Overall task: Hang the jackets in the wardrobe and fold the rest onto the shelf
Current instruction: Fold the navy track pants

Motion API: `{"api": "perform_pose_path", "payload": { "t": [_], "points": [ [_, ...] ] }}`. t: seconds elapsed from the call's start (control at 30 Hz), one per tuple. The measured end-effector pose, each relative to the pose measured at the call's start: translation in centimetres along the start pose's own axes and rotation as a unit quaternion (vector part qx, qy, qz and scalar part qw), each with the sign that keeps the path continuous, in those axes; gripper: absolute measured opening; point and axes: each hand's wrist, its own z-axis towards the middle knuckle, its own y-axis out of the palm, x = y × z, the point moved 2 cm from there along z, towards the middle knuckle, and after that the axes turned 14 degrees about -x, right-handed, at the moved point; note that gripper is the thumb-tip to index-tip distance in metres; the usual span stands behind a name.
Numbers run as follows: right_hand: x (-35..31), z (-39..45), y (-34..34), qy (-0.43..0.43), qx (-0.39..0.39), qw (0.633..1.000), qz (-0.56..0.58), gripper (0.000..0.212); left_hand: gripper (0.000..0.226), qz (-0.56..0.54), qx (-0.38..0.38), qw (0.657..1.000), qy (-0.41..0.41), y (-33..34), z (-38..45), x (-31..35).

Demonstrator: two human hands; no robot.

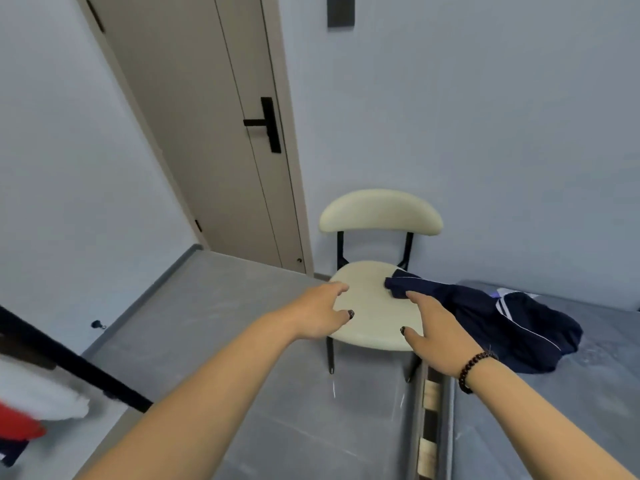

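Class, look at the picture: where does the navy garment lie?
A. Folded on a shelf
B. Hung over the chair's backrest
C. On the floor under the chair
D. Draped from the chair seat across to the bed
D: the navy garment has one end on the chair seat and the rest spread on the bed, with the backrest bare.

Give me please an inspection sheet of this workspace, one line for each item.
Surface: cream chair seat, grey bed at right.
Job's things: navy garment with white stripes, lying from the seat onto the bed.
Clutter: white and red clothes at left edge, blurred.
Grippers: left hand and right hand open, reaching over the seat, holding nothing.
Cables: nothing seen.
Surroundings: closed door, black handle, grey floor.
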Motion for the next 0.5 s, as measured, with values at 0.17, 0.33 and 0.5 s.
{"api": "perform_pose_path", "payload": {
  "t": [0.17,0.33,0.5],
  "points": [
    [4.9,2.3,-3.0,0.054,0.003,0.998,0.024,0.064,0.059,-0.002,-0.046,0.998,0.041,0.5,6.8,4.1],
    [8.2,6.1,-4.4,0.114,0.017,0.992,0.05,0.061,0.057,0.014,-0.085,0.993,0.077,-0.1,13.4,6.0],
    [11.9,10.6,-4.5,0.179,0.007,0.98,0.084,0.063,0.057,0.026,-0.133,0.986,0.097,-1.5,20.4,5.9]
  ]
}}
